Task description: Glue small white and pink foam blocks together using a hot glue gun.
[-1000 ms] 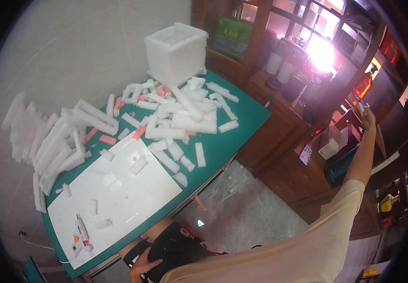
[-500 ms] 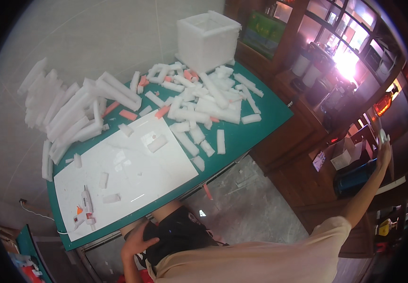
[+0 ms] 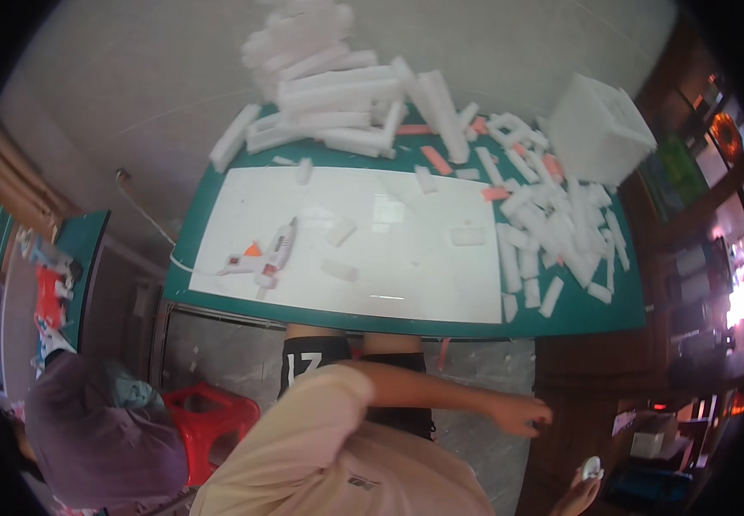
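Note:
My left arm stretches across my body to the right. My left hand is in the air beyond the table's near edge, fingers loosely bent and apart, with nothing visible in them. Lower down, near the bottom right, my right hand grips a small round white object between its fingers; its exact kind is too small to make out. A short gap separates the two hands. On the white board lies a white glue gun with an orange part, next to several short white foam pieces.
The green table bears stacked white foam strips, a heap of white and pink foam offcuts and a white foam box. Wooden cabinets stand at right. Another person sits at left on a red stool.
The view has swung left and my body has turned. My left hand has left my thigh and reached across to the right. My right hand, still holding the white object, has come down and closer.

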